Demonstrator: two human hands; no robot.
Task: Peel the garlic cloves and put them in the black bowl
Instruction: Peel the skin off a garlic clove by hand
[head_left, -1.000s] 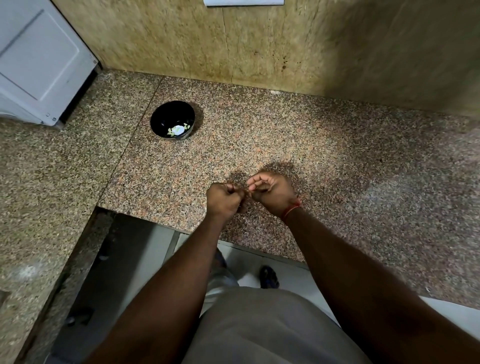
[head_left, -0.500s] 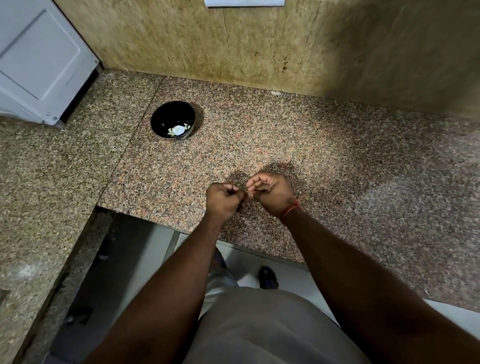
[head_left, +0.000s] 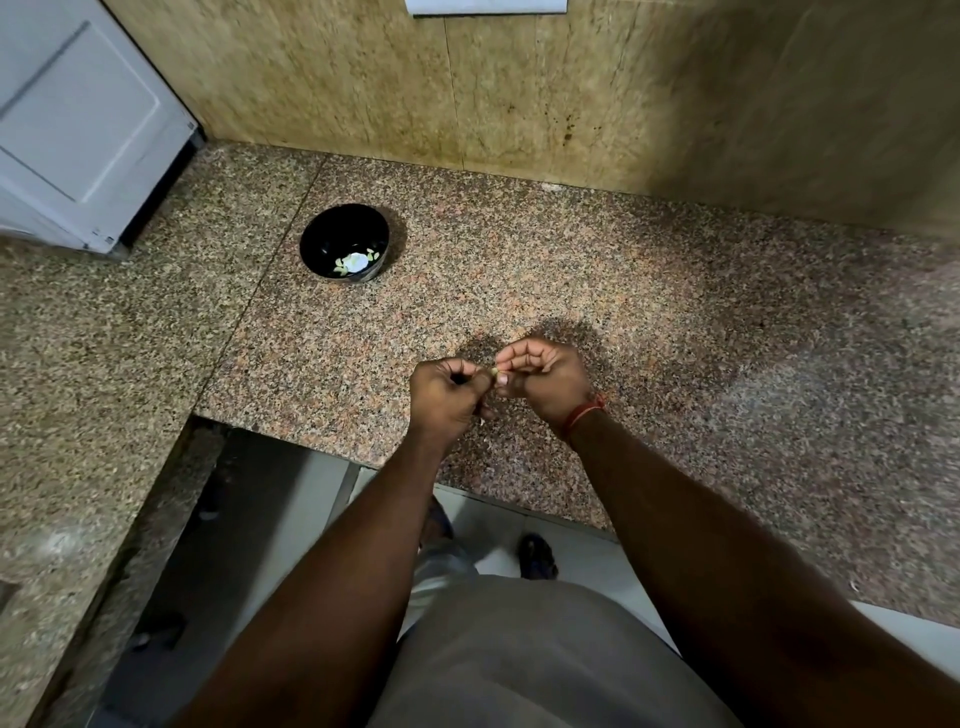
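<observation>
A small pale garlic clove (head_left: 494, 370) is pinched between the fingertips of both hands, just above the granite counter (head_left: 675, 322) near its front edge. My left hand (head_left: 447, 397) is curled tight on the clove's left side. My right hand (head_left: 545, 382), with a red thread at the wrist, grips it from the right. Most of the clove is hidden by the fingers. The black bowl (head_left: 345, 242) stands on the counter to the far left of the hands, holding several pale peeled cloves.
A white appliance (head_left: 78, 119) sits on the counter at the far left. A tan tiled wall (head_left: 519, 88) backs the counter. The counter's front edge steps back below my left hand, with the floor and my feet visible beneath.
Both hands stay together on the clove, with only small finger shifts. The bowl has not moved.
</observation>
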